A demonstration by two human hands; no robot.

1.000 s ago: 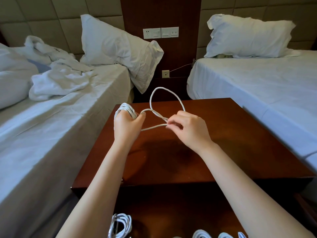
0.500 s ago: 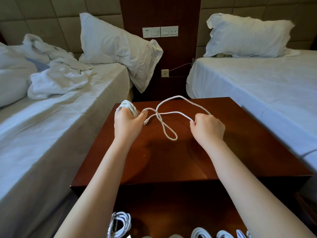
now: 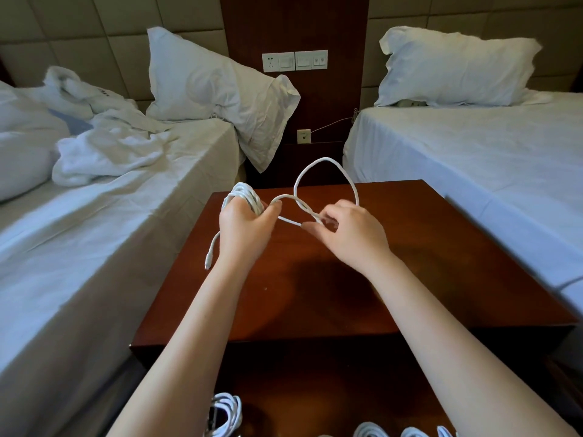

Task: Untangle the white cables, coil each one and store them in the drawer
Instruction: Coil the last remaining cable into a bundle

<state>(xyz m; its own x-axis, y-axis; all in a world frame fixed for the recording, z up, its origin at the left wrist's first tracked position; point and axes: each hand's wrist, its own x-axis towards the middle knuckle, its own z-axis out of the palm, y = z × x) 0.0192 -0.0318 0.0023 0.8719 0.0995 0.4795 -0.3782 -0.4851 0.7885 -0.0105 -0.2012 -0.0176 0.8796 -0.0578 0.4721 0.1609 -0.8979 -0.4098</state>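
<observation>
A white cable is held above the brown nightstand. My left hand has several turns of it wound round the fingers, and a plug end hangs down beside the wrist. My right hand pinches the free length, which rises in a loop above both hands. Coiled white cables lie in the open drawer at the bottom edge, with more coils to the right.
A bed with a crumpled white towel and pillow stands left. A second made bed with a pillow stands right. Wall sockets sit on the wood panel behind the nightstand.
My right hand has swung back from the right toward my left hand, lifting the free cable into an upright loop. A plug end now hangs beside my left wrist.
</observation>
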